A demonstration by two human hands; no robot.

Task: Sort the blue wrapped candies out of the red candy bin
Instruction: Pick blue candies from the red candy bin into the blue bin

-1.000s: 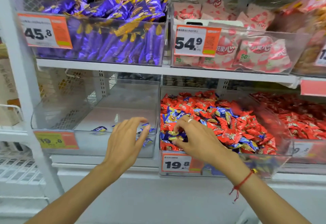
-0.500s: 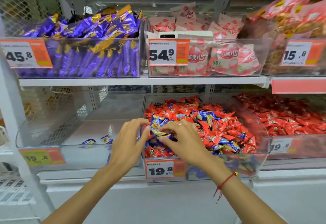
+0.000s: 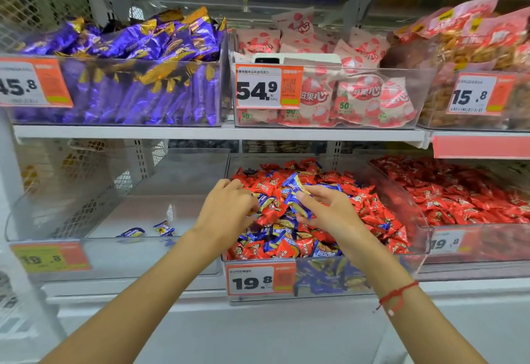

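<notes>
A: R fingers?
B: Right hand (image 3: 329, 214) has thumb and fingers curled round a blue wrapped candy (image 3: 296, 194), maybe a couple bunched together. Can't tell the count.
A: Axis?
B: Long axis runs up-left to down-right, tilted; upper end pokes above the thumb, lower end sits under the fingers, just above the pile.
A: L hand?
B: Left hand (image 3: 229, 214) has fingers bent down into the heap at the bin's left edge, tips buried among wrappers. Looks like it's pinching at blue ones, but whether it holds anything I can't tell.
A: Where's the rest?
B: More blue candies (image 3: 269, 239) mixed through the red candy bin (image 3: 413, 220), mostly front-left, right under and between both hands. Red candies (image 3: 370, 206) fill the back and right.
A: And the drop spot?
B: Prob the clear bin (image 3: 43, 229) to the left, just beside the red one. Blue pieces already lie there (image 3: 132, 232), near its front wall.
A: So which hand goes?
B: L is nearer that bin; R must cross over the shared wall, leftward. My guess: R passes or carries left, candy kept tilted as held.
A: Risk?
B: Loose bunch could shed one back into the pile.
</notes>
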